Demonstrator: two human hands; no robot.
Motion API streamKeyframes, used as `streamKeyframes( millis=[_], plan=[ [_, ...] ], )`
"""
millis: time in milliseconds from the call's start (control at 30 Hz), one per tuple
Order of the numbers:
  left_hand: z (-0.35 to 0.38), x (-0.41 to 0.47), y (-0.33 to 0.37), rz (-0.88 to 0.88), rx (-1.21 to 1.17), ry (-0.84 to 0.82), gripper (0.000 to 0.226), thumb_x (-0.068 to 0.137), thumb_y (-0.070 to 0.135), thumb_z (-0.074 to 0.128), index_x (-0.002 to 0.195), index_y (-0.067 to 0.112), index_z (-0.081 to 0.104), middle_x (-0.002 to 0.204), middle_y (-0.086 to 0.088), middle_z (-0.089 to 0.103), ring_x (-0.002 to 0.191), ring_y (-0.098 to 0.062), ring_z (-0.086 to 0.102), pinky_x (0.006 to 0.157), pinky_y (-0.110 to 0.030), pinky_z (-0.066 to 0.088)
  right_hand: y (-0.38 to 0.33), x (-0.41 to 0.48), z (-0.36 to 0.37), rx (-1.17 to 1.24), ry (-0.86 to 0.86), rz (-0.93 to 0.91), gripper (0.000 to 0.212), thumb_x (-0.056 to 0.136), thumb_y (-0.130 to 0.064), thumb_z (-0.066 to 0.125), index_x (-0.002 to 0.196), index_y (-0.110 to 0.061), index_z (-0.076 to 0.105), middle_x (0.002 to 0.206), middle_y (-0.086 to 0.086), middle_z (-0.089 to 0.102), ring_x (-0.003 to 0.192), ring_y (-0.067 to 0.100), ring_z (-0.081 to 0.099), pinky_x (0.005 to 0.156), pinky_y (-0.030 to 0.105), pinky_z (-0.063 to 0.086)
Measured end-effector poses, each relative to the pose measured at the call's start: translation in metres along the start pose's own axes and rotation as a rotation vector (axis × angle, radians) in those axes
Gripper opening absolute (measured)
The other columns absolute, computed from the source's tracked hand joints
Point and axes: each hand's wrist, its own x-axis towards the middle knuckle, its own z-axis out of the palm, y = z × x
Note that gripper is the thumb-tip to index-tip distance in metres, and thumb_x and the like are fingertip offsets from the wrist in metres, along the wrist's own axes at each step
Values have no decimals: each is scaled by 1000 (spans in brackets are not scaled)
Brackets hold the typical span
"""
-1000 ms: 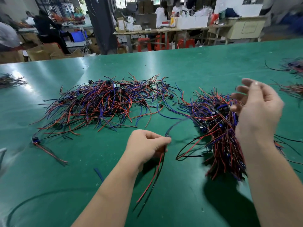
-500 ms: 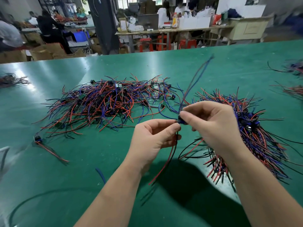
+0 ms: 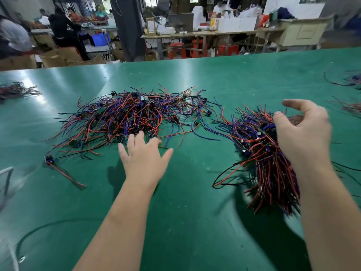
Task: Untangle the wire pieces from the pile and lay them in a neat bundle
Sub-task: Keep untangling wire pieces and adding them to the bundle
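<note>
A tangled pile (image 3: 125,118) of red, blue and black wire pieces with small black connectors lies at the middle left of the green table (image 3: 195,222). My left hand (image 3: 144,159) hovers at the pile's near edge with fingers spread, its fingertips at the nearest wires, holding nothing. To the right lies the bundle (image 3: 269,173), its wires running roughly parallel towards me. My right hand (image 3: 304,133) is over the bundle's far end with fingers loosely bent and thumb apart, gripping nothing that I can see.
One loose wire piece (image 3: 58,169) with a connector lies left of my left hand. Smaller wire heaps sit at the far left (image 3: 15,90) and at the right edge (image 3: 351,108). Behind the table are workbenches, boxes and people.
Half a second ago both hands pinched one wire piece between them. Now neither holds it; my left hand has gone forward to the pile and my right hand has swung right over the bundle.
</note>
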Motion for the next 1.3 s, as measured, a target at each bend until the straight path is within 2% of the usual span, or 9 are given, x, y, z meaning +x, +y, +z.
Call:
streamKeyframes(
  millis=[133, 333, 567, 700, 800, 933, 1067, 1167, 1300],
  plan=[
    [8, 13, -12, -37, 45, -240, 51, 93, 59, 39, 140, 39, 39, 158, 4, 21, 147, -22, 10, 112, -60, -1, -7, -11, 11, 2, -77, -59, 30, 83, -20, 62, 113, -23, 64, 104, 4, 53, 97, 22, 54, 95, 35, 44],
    [7, 16, -13, -112, -99, 75, 12, 90, 31, 61, 99, 35, 67, 99, 10, 69, 108, -17, 52, 89, -37, 18, -15, -19, 10, 118, 63, -182, 26, 77, -14, 61, 99, -28, 64, 97, -2, 53, 87, 17, 56, 83, 32, 47],
    [3, 15, -6, -50, -294, 12, 15, 93, 19, 58, 102, 24, 68, 106, 0, 67, 104, -24, 58, 91, -33, 40, -19, -26, 16, 225, 54, -157, 22, 78, -8, 58, 89, -25, 67, 90, 1, 63, 74, 10, 58, 69, 22, 45],
    [-23, -2, 16, 201, -552, 458, 17, 88, -2, 58, 95, 8, 70, 93, -6, 57, 88, -18, 53, 82, -21, 38, -29, -38, 20, 538, -54, -99, 24, 77, 2, 52, 77, -15, 69, 60, 7, 65, 50, 11, 60, 49, 21, 46],
    [-38, -25, 37, 490, -623, 612, 15, 86, -5, 58, 92, 3, 69, 88, -8, 55, 84, -9, 46, 82, -12, 36, -36, -44, 27, 656, -392, 138, 17, 90, 2, 51, 87, -4, 67, 71, 17, 67, 47, 17, 62, 41, 22, 45],
    [-35, -56, 66, 849, -642, 407, 21, 78, -13, 62, 91, 1, 71, 90, -12, 59, 85, -27, 57, 80, -32, 49, -38, -46, 32, 842, -817, 506, 47, 87, -37, 53, 109, 4, 61, 93, 23, 68, 73, 24, 65, 61, 28, 52],
    [-21, -71, 82, 1066, -677, 223, 16, 80, -12, 60, 87, 0, 70, 85, -14, 61, 80, -28, 56, 75, -35, 50, -34, -46, 29, 987, -782, 496, 21, 83, -13, 59, 98, 1, 65, 85, 18, 73, 71, 20, 71, 58, 22, 55],
    [-16, -72, 82, 967, -827, 123, 5, 85, 7, 63, 89, 5, 66, 87, -7, 58, 83, -19, 54, 80, -27, 48, -30, -42, 28, 988, -722, 433, 18, 90, 1, 50, 94, -4, 67, 81, 11, 74, 67, 15, 70, 56, 17, 53],
    [-10, -61, 74, 664, -907, 101, 29, 94, 36, 45, 85, 14, 63, 83, 2, 58, 82, -10, 54, 79, -24, 45, -29, -38, 21, 1086, -799, 273, 24, 79, -10, 56, 90, -15, 76, 91, 6, 75, 71, 10, 70, 60, 16, 53]
  ],
)
